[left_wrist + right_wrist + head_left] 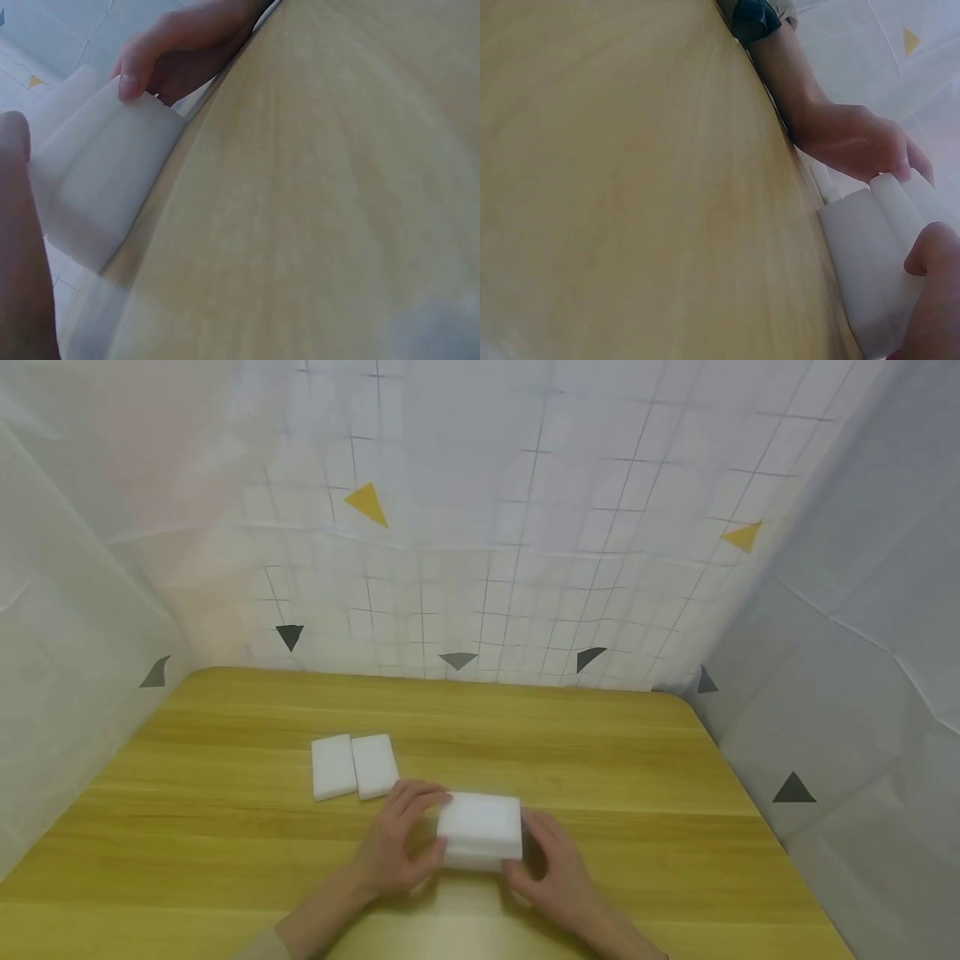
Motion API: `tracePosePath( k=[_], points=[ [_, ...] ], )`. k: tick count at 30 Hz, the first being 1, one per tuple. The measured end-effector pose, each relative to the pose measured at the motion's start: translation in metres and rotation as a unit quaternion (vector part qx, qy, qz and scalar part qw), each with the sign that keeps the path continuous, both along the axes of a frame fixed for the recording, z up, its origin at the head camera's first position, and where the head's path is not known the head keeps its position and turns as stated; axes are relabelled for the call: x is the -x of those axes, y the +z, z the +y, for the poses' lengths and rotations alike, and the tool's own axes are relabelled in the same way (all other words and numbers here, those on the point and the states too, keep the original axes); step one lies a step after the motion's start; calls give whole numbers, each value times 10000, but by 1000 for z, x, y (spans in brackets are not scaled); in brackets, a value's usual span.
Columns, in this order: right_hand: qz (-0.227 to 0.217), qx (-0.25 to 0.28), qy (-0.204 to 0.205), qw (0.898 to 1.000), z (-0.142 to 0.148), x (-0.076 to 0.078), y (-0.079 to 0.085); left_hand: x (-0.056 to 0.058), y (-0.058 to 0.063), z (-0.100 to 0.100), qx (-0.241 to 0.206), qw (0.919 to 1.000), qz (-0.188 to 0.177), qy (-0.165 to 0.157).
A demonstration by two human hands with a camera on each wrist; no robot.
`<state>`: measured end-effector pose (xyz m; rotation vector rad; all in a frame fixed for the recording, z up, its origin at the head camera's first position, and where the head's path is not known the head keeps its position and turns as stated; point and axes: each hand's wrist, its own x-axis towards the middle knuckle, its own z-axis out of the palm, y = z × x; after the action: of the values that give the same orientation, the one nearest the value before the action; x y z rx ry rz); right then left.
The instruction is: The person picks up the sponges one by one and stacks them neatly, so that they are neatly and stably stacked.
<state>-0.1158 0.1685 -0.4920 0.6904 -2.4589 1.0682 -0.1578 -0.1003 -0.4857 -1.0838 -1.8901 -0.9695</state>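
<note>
Beyond our left hand [387, 847], two white slabs [333, 767] lie on the table [600, 752]; nearer us, that hand and our right hand [561, 875] grip opposite ends of a white stack [480, 822]. Only the right wrist view shows a dark cuff [754, 19].

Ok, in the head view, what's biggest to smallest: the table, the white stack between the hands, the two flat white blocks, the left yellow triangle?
1. Table
2. White stack
3. Left white block and right white block: too alike to rank
4. Left yellow triangle
</note>
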Motion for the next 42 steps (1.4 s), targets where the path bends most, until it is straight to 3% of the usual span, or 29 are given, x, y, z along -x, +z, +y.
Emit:
tracePosePath(
  k=[16, 27, 30, 42],
  points=[
    [-332, -6, -196, 9993, -1, -1, 4, -1, 0, 0, 29, 9999, 3, -117],
    [-354, 10, -296, 9989, -2, -1, 4, -8, -1, -2, 551, 9940, -948, -7],
    [-353, 24, -293, 9989, -2, -1, 4, -9, -1, -2, 594, 9925, -1068, -58],
    [-440, 20, -296, 9986, -2, -1, 4, -8, 0, -2, 442, 9951, -833, -283]
  ],
)
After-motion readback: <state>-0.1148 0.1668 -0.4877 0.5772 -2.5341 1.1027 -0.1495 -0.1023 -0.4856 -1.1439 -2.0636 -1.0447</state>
